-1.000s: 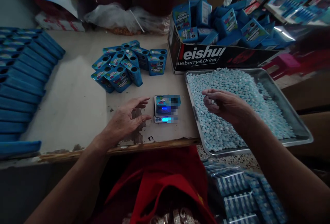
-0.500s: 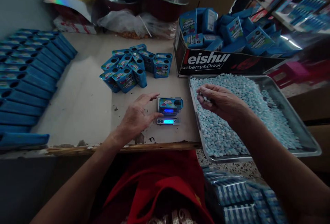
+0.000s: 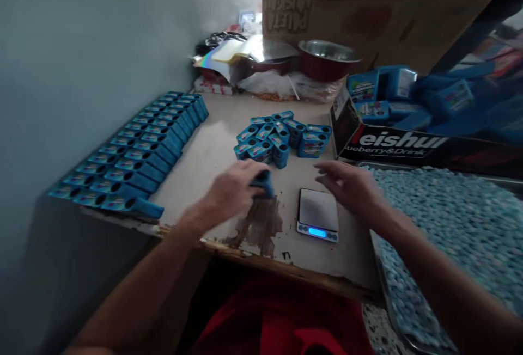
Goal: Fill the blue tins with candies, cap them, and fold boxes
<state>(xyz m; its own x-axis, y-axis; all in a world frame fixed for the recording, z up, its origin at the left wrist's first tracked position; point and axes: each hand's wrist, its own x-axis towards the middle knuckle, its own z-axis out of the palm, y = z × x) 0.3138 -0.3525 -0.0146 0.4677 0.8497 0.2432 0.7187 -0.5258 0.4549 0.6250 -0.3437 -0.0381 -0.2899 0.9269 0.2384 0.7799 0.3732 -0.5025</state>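
A small blue candy box [image 3: 265, 184] is in my left hand [image 3: 229, 189], whose fingers wrap round its near side; it is blurred by motion. To its right lies a small digital scale [image 3: 318, 209] with a bare plate and a lit blue display. My right hand [image 3: 347, 182] hovers by the scale's far right corner, fingers stretched out and apart, holding nothing I can see. A cluster of similar candy boxes [image 3: 261, 151] with dark round holes on top stands just beyond my hands. Long rows of such boxes [image 3: 139, 153] line the table's left side.
On the right, a metal tray [image 3: 384, 273] holds many pale blue candies [image 3: 441, 224]. Behind it is a black carton [image 3: 400, 145] heaped with blue boxes. Bowls [image 3: 327, 63] and plastic bags [image 3: 272, 85] stand at the back before a large cardboard box [image 3: 368, 12]. A wall [image 3: 102, 44] borders the left.
The candy box has left the scale and moved left in my left hand. My right hand has come from the candy tray to the scale and opened. The view has turned left.
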